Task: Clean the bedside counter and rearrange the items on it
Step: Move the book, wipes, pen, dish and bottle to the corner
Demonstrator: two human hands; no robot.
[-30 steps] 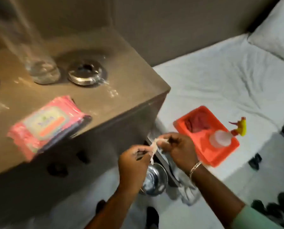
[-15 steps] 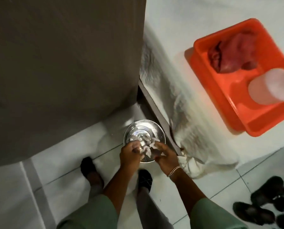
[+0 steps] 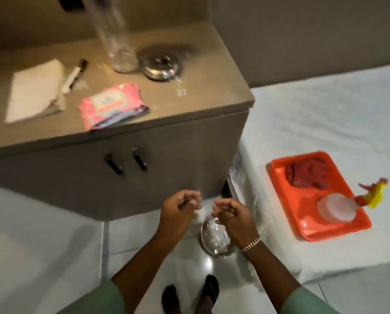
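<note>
The brown bedside counter (image 3: 203, 105) carries a folded white cloth (image 3: 35, 89), a marker pen (image 3: 75, 74), a pink wet-wipes pack (image 3: 112, 107), a clear glass bottle (image 3: 117, 35) and a round steel lid (image 3: 161, 65). My left hand (image 3: 180, 211) and my right hand (image 3: 231, 215) hover side by side in front of the cabinet doors, fingers loosely curled, with nothing in them. Below them on the floor stands a steel bin (image 3: 214, 242) with torn white paper scraps inside.
An orange tray (image 3: 302, 225) lies on the white bed (image 3: 325, 123) at the right, holding a red cloth (image 3: 307, 175) and a spray bottle (image 3: 339, 210). Two black handles (image 3: 126, 162) sit on the cabinet front. My feet (image 3: 189, 293) stand on white floor tiles.
Both hands held white paper scraps over the steel bin and let them go into it. They have since risen, and the view has tilted back up to the counter top.
</note>
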